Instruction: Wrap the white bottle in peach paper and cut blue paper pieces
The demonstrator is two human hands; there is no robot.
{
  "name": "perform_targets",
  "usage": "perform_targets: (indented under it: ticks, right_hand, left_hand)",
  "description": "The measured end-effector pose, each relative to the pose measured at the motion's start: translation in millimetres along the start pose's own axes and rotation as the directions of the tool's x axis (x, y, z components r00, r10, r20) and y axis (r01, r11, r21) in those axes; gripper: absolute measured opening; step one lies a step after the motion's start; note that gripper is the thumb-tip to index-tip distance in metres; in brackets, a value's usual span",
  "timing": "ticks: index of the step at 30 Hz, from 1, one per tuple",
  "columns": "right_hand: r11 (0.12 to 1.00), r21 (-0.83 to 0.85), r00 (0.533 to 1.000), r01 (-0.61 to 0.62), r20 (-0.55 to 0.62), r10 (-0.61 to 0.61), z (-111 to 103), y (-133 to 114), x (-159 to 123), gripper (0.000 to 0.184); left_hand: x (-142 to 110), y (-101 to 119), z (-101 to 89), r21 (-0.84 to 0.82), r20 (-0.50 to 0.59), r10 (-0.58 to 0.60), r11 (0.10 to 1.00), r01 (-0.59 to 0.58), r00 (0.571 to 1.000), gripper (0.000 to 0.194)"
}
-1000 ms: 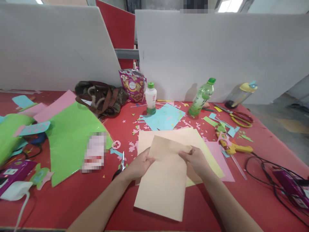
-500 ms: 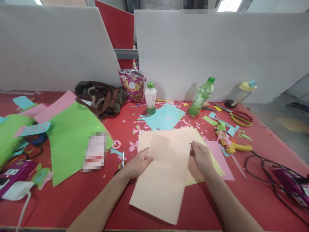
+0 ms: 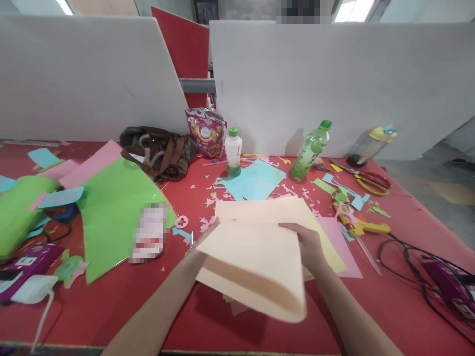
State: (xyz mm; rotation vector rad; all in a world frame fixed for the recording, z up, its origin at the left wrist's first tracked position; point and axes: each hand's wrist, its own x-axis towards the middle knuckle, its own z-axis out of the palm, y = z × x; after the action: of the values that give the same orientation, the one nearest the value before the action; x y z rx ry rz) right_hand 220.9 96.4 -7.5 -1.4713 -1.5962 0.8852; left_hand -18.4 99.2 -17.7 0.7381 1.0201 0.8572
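Note:
A sheet of cream paper is bent over on itself above the table, its loose near edges gaping toward me. My right hand grips it at the right side, fingers behind the top edge. On the left, my left hand holds the other side, most of its fingers hidden behind the paper. Beneath lies more cream paper, on top of a yellow sheet and a pink sheet. Close to my left hand, the scissors show only their blade tip.
Green sheet and camouflage bag lie left. Behind stand a snack pouch, white bottle and green bottle. Blue paper and scraps lie mid-table. Right are large scissors and a yellow glue gun with its cable.
The cream sheet, flatter before, is now bent over with its near end lifted and curled. My left hand has slipped behind it, and my right hand has moved slightly down and right.

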Motion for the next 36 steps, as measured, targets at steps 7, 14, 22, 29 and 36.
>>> perform_targets:
  ticks: [7, 14, 22, 29, 36]
  right_hand:
    - [0.770, 0.407, 0.866, -0.491, 0.326, 0.380, 8, -11, 1, 0.026]
    - [0.756, 0.277, 0.733, -0.594, 0.574, 0.366, 14, -12, -7, 0.028]
    - [0.815, 0.345, 0.847, -0.466, 0.441, 0.298, 11, -18, -2, 0.030]
    - [0.852, 0.319, 0.898, -0.415, 0.292, 0.328, 12, -9, 0, 0.030]
    - [0.837, 0.388, 0.920, -0.385, 0.231, 0.316, 15, -6, 0, 0.031]
  left_hand:
    - [3, 3, 12.1, -0.166, 0.002, 0.097, 0.981, -0.095, 0.995, 0.047]
    - [-1, 3, 16.8, -0.185, -0.049, 0.120, 0.974, -0.127, 0.992, 0.057]
    - [-6, 5, 19.3, -0.101, 0.019, 0.150, 0.984, -0.148, 0.988, 0.062]
    - [-7, 3, 19.6, -0.044, 0.060, 0.076, 0.996, -0.074, 0.995, 0.043]
    - [-4, -3, 17.8, -0.045, 0.038, 0.137, 0.990, -0.135, 0.990, 0.038]
